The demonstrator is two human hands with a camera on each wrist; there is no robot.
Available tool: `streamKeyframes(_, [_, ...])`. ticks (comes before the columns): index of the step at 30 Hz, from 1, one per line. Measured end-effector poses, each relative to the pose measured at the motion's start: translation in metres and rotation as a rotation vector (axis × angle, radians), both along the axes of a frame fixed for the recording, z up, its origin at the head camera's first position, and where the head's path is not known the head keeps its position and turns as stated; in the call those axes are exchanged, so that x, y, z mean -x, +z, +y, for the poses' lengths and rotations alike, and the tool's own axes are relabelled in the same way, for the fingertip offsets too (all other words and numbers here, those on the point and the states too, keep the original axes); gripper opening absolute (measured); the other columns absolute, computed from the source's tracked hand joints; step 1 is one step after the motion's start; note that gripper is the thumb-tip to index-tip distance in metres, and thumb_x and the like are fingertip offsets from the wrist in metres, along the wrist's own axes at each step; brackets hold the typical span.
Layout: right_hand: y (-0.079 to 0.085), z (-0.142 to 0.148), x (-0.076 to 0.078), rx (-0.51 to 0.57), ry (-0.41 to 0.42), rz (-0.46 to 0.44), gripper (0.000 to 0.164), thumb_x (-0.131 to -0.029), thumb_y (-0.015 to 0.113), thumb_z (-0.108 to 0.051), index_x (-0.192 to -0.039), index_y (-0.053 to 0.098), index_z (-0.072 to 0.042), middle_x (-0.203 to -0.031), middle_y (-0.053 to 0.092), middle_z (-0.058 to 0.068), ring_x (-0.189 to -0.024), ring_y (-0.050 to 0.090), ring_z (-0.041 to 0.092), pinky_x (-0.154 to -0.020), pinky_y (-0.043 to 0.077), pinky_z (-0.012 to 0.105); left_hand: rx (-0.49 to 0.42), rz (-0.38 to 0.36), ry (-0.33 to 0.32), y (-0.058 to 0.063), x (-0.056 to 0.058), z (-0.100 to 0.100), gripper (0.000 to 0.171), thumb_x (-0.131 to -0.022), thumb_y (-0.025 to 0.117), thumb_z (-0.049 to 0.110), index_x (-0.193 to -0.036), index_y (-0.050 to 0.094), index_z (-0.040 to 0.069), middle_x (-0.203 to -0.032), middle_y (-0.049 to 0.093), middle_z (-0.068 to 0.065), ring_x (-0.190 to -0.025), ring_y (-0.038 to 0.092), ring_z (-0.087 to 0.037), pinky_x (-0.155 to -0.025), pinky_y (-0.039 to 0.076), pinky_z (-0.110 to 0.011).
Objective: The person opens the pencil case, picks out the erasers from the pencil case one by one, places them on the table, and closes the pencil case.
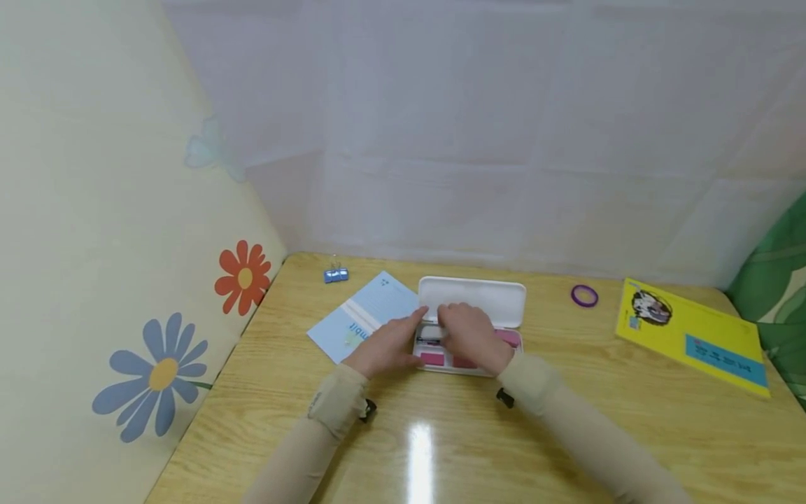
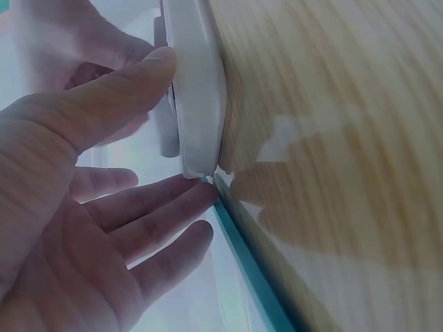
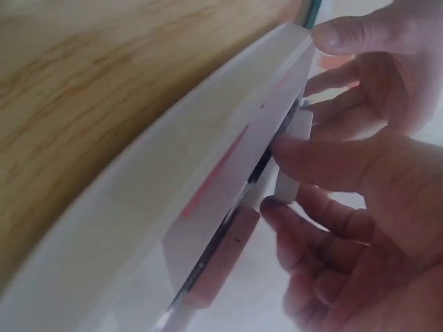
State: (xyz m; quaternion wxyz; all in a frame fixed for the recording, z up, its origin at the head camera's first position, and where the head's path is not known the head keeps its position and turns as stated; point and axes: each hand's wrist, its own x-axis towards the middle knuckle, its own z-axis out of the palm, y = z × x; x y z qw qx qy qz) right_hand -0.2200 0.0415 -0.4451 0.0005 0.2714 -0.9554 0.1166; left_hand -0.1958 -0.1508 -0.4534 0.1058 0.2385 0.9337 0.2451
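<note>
A white case (image 1: 497,297) stands with its lid raised, pink pieces (image 1: 432,359) and a thin dark item (image 1: 429,341) inside. My left hand (image 1: 389,348) spans its left end. In the left wrist view the thumb (image 2: 149,72) lies along the case's edge, while the other fingers stretch out by its end. Over the left part of the inside is my right hand (image 1: 472,334). Its thumb and fingers pinch a small white block (image 3: 294,155) at the case's inner rim, seen in the right wrist view. The palm and wrist cover part of the contents.
A light blue notebook (image 1: 385,294) lies partly behind the left hand and case. Farther back on the left is a blue binder clip (image 1: 336,275). To the right are a purple ring (image 1: 584,305) and a yellow book (image 1: 674,332) on the wooden table (image 1: 567,378).
</note>
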Motion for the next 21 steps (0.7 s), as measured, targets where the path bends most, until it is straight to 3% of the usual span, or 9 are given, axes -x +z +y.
streamKeyframes(6, [0.006, 0.018, 0.001, 0.126, -0.015, 0.012, 0.023, -0.078, 0.085, -0.011, -0.095, 0.069, -0.008, -0.089, 0.071, 0.005, -0.082, 0.065, 0.022, -0.075, 0.058, 0.037, 0.001, -0.003, 0.003, 0.0, 0.001, 0.001, 0.096, -0.084, 0.084, 0.015, -0.159, 0.027, 0.0, -0.152, 0.05, -0.024, -0.138, 0.052, -0.039, -0.118, 0.044, -0.048])
streamKeyframes(12, [0.015, 0.054, 0.0, 0.204, -0.051, 0.03, 0.024, -0.08, 0.086, -0.015, -0.099, 0.074, -0.007, -0.097, 0.075, 0.008, -0.09, 0.069, 0.024, -0.082, 0.061, 0.04, 0.011, -0.002, 0.021, 0.0, 0.001, 0.001, 0.098, -0.083, 0.085, 0.016, -0.159, 0.026, 0.001, -0.152, 0.049, -0.024, -0.138, 0.052, -0.039, -0.119, 0.043, -0.049])
streamKeyframes(21, [0.008, 0.121, -0.003, 0.239, -0.185, 0.004, 0.024, -0.079, 0.084, -0.01, -0.1, 0.074, -0.005, -0.097, 0.075, 0.011, -0.086, 0.067, 0.026, -0.075, 0.059, 0.043, 0.014, -0.02, 0.032, -0.002, 0.002, 0.002, 0.098, -0.084, 0.085, 0.018, -0.16, 0.025, 0.002, -0.155, 0.046, -0.022, -0.141, 0.049, -0.038, -0.121, 0.041, -0.048])
